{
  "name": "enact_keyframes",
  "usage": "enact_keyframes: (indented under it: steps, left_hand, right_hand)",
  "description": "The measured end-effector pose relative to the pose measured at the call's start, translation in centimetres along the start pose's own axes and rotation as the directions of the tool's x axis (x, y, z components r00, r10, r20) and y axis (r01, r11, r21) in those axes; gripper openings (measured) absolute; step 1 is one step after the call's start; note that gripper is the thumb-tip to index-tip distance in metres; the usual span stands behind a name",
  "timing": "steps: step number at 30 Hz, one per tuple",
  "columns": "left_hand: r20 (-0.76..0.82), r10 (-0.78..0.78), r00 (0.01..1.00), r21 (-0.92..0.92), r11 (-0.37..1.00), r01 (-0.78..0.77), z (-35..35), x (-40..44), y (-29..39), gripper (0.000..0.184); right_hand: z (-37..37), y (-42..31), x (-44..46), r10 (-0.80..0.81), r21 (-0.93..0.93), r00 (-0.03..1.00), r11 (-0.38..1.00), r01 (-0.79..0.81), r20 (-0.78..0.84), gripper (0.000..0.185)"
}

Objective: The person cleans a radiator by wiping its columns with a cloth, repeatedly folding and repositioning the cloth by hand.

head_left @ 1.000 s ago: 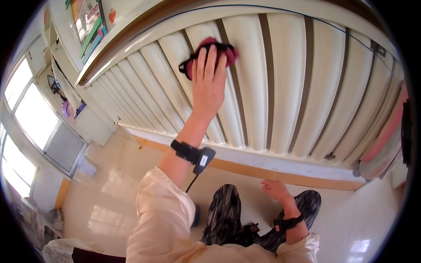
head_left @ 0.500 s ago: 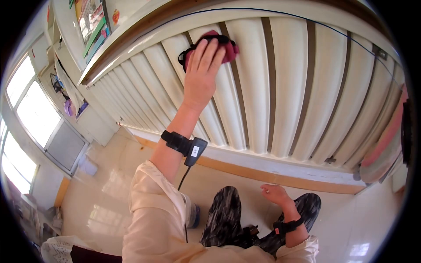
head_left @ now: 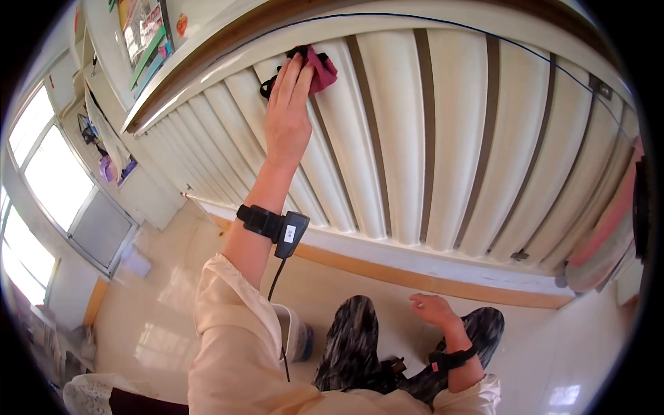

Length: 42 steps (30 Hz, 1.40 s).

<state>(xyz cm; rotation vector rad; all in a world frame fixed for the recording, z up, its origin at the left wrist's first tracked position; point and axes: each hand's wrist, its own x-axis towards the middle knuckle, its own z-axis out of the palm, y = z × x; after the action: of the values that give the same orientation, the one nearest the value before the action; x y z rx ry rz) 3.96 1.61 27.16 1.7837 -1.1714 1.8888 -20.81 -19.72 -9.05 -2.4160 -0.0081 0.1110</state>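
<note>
My left hand [head_left: 287, 128] reaches up and presses a dark red and black cloth [head_left: 322, 72] flat against the upper part of a cream ribbed radiator [head_left: 391, 131]. Its fingers lie over the cloth and hide part of it. Low on the right, my right hand [head_left: 432, 309] hovers by my right knee with the fingers curled in, and I see nothing in it. Both wrists wear black straps; a small box with a cable sits on the left one.
A thin blue cable [head_left: 443, 22] runs along the radiator's top edge. Beside my left leg stands a bucket [head_left: 294, 335], partly behind my sleeve. A white bin [head_left: 135, 261] is near the door [head_left: 104, 225] on the left. Pink and grey fabric [head_left: 605, 238] hangs at the right end.
My left hand has slid the cloth leftward across the radiator ribs, and the left forearm has shifted left with it. My right hand has barely moved.
</note>
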Motion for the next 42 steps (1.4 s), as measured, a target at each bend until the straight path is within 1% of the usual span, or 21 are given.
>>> enact_keyframes:
  steps: [2, 4, 5, 7, 12, 14, 15, 20, 21, 22, 24, 25, 27, 31, 33, 35, 37, 38, 40, 41, 42]
  left_hand:
    - [-0.003, -0.035, 0.999, -0.042, 0.999, 0.035, -0.5, 0.8, 0.8, 0.044]
    - [-0.034, -0.165, 0.986, -0.186, 0.970, 0.156, -0.6, 1.3, 2.0, 0.045]
    - [-0.019, -0.172, 0.985, -0.194, 0.967, 0.165, -0.5, 1.4, 2.3, 0.045]
    - [-0.085, -0.171, 0.982, -0.183, 0.971, 0.153, 0.0, 1.0, 2.4, 0.046]
    - [0.022, -0.152, 0.988, -0.097, 0.983, 0.153, 0.1, -3.4, 3.6, 0.044]
    - [0.100, -0.100, 0.990, -0.080, 0.991, 0.108, -0.2, -6.2, 4.0, 0.043]
    - [0.135, -0.065, 0.989, -0.014, 0.998, 0.067, -0.3, -7.8, 4.4, 0.042]
    - [0.344, -0.062, 0.937, -0.138, 0.984, 0.115, -0.6, -17.7, 7.8, 0.039]
    - [0.385, -0.104, 0.917, -0.175, 0.967, 0.183, -0.6, -19.8, 8.7, 0.039]
    - [0.387, -0.105, 0.916, -0.182, 0.965, 0.187, -0.8, -21.9, 9.6, 0.039]
    - [0.564, -0.236, 0.792, -0.183, 0.899, 0.399, -1.2, -25.6, 11.4, 0.040]
    - [0.566, -0.235, 0.790, -0.187, 0.897, 0.401, -1.5, -27.2, 12.2, 0.040]
    - [0.721, -0.185, 0.667, -0.172, 0.885, 0.432, -2.1, -29.4, 13.6, 0.044]
    - [0.696, -0.193, 0.691, -0.153, 0.901, 0.406, -2.7, -29.8, 15.1, 0.047]
    - [0.772, -0.188, 0.607, -0.124, 0.892, 0.434, -3.2, -29.0, 14.9, 0.048]
    - [0.815, -0.172, 0.553, -0.210, 0.802, 0.559, -4.3, -27.0, 14.0, 0.044]
    - [0.810, -0.434, 0.394, -0.186, 0.447, 0.875, -3.8, -26.0, 12.8, 0.035]
    - [0.847, -0.523, 0.094, -0.082, 0.047, 0.996, -4.9, -21.0, 12.5, 0.031]
    - [0.642, -0.676, 0.361, -0.285, 0.227, 0.931, -4.6, -17.2, 10.5, 0.035]
    - [0.552, -0.681, 0.481, -0.351, 0.333, 0.875, -4.9, -13.8, 9.2, 0.038]
    - [0.387, -0.687, 0.615, -0.435, 0.453, 0.778, -5.1, -10.0, 8.6, 0.038]
  right_hand:
    - [0.0, 0.0, 0.1, -0.015, -0.003, 1.000, 1.000, 0.015, 0.016, 0.032]
    - [0.4, 0.0, 0.5, -0.007, -0.045, 1.000, 0.999, 0.006, -0.015, 0.032]
    - [0.7, 0.2, 0.2, 0.008, -0.088, 0.999, 0.996, -0.012, -0.039, 0.032]
    - [0.6, 0.1, 0.0, 0.002, -0.061, 1.000, 0.998, -0.002, -0.008, 0.033]
    - [1.2, 0.1, 0.3, -0.069, -0.036, 0.998, 0.997, 0.069, -0.012, 0.031]
    - [1.1, -0.2, 0.3, -0.061, -0.026, 0.998, 0.998, 0.062, 0.008, 0.032]
    - [1.1, -0.2, 0.2, -0.077, -0.035, 0.997, 0.996, 0.077, 0.002, 0.033]
    - [1.5, 0.0, 0.4, -0.048, -0.031, 0.999, 0.998, 0.048, 0.013, 0.033]
    - [1.4, -0.1, 0.4, -0.038, -0.027, 0.999, 0.999, 0.039, 0.025, 0.033]
    - [1.4, -0.1, 0.5, -0.030, -0.026, 0.999, 0.999, 0.031, 0.026, 0.033]
    - [1.7, -0.1, 0.5, -0.053, -0.015, 0.999, 0.998, 0.053, 0.011, 0.034]
    - [1.5, -0.3, 0.6, -0.047, -0.015, 0.999, 0.999, 0.047, 0.012, 0.034]
    - [1.1, -0.9, 0.7, -0.014, -0.081, 0.998, 0.997, 0.018, 0.057, 0.035]
    - [1.2, -1.2, 0.8, 0.012, -0.044, 0.998, 0.999, -0.009, 0.061, 0.035]
    - [1.8, -0.8, 1.4, 0.019, -0.175, 0.994, 0.985, 0.001, 0.110, 0.033]
    - [3.1, 0.5, 2.0, -0.010, -0.271, 0.989, 0.961, 0.049, 0.146, 0.031]
    - [2.0, -0.8, 1.9, 0.041, -0.265, 0.978, 0.964, 0.016, 0.207, 0.030]
    - [2.3, -0.5, 1.6, 0.020, -0.248, 0.982, 0.968, 0.027, 0.186, 0.030]
    - [1.9, 0.5, 2.3, -0.017, -0.239, 0.988, 0.970, 0.054, 0.157, 0.031]
    - [1.8, 0.7, 2.0, -0.004, -0.196, 0.995, 0.980, 0.024, 0.102, 0.031]
    - [2.3, 0.7, 1.0, 0.019, -0.142, 0.997, 0.990, -0.010, 0.068, 0.031]
